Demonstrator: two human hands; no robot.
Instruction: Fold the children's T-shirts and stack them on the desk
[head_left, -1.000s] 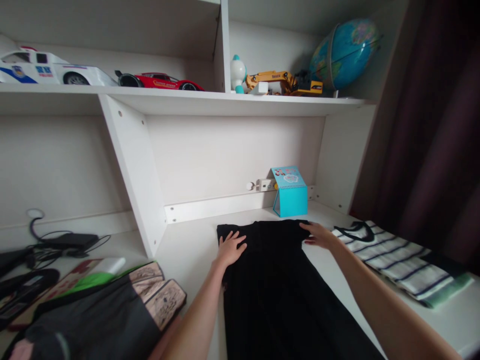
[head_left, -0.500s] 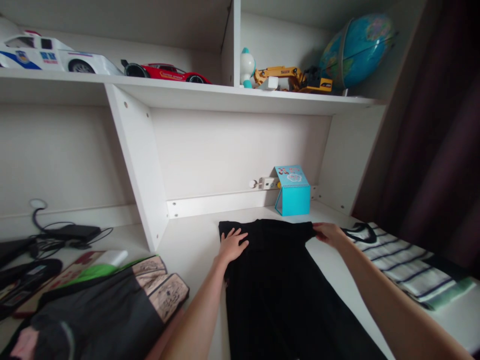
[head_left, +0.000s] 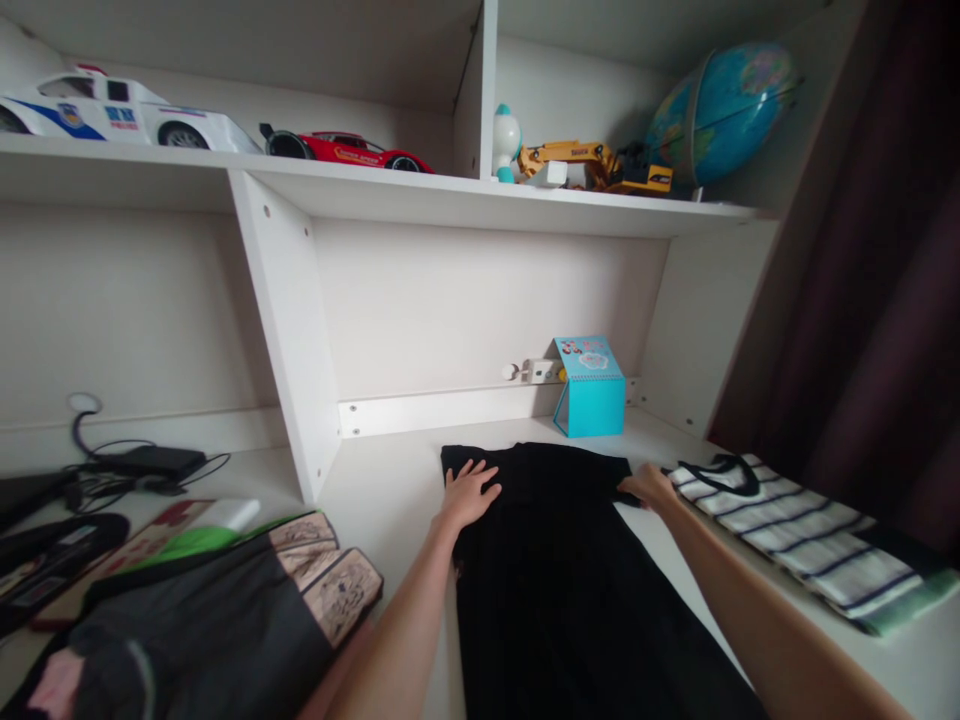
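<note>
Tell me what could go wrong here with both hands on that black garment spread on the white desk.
The right hand grips the black garment's far corner close to the folded black-and-white striped cloth; a wider pull could drag or rumple that pile. The left hand only presses flat, so the fabric may slide and bunch. The turquoise paper box stands just behind the top edge and could get nudged.

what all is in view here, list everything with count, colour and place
black garment: 1, black, flat on the desk, centre
striped garment: 1, white with dark stripes, folded, right
dark garment: 1, grey-black, left front
box: 1, turquoise, back of desk
toy cars: 2, white and red, upper shelf
toy excavator: 1, yellow, shelf
globe: 1, blue, shelf right
cables: black, far left
left hand: flat on black garment
right hand: at its right corner
</note>
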